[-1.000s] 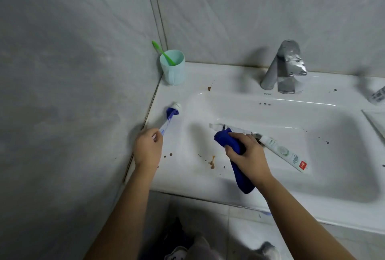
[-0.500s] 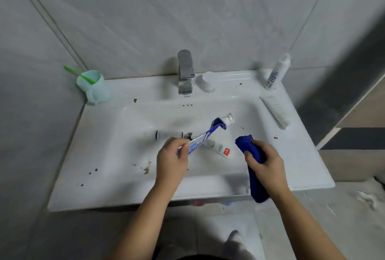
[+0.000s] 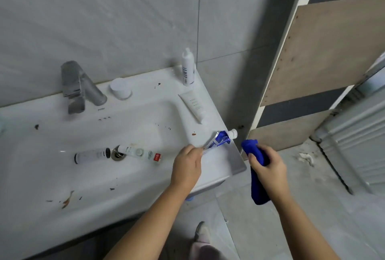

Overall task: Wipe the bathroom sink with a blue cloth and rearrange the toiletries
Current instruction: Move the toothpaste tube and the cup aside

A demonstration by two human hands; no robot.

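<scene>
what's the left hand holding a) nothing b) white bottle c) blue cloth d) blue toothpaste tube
d: the left hand pinches the flat end of the blue toothpaste tube, while the right hand grips the cloth.

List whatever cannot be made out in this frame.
Head view, all items:
1. Tail of the blue toothpaste tube: hidden inside the left hand.
2. Middle of the blue cloth: covered by the right hand.
3. Part of the drain: covered by the white tube lying across it.
4. Print on the white bottle: too small.
5. Left end of the sink: cut off by the frame edge.
</scene>
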